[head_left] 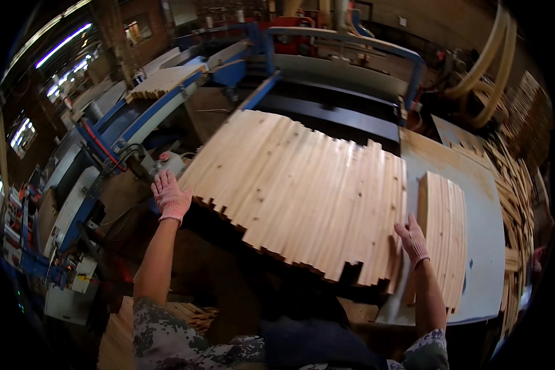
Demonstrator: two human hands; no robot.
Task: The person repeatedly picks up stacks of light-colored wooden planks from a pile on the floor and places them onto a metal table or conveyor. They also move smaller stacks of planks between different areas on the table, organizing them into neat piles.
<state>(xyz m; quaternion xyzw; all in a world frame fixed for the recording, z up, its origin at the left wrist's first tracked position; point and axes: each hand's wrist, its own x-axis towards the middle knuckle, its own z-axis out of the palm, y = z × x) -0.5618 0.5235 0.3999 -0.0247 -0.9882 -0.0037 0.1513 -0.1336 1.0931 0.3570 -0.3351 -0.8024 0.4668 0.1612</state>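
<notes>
A wide row of pale wooden strips lies side by side in front of me, their near and far ends uneven. My left hand, in a pinkish knit glove, rests at the row's left edge with its fingers stretched out. At the right edge, my right hand, gloved alike, stands against the outermost strip. Its thumb and a finger are apart, and nothing shows in its grasp; the other fingers are partly hidden. Just right of that hand sits a narrower stack of strips.
The narrower stack sits on a pale grey board. A blue-framed machine stands beyond the row. More strips lie on a blue conveyor at far left. Loose scrap strips pile up at right, and other wood lies low at left.
</notes>
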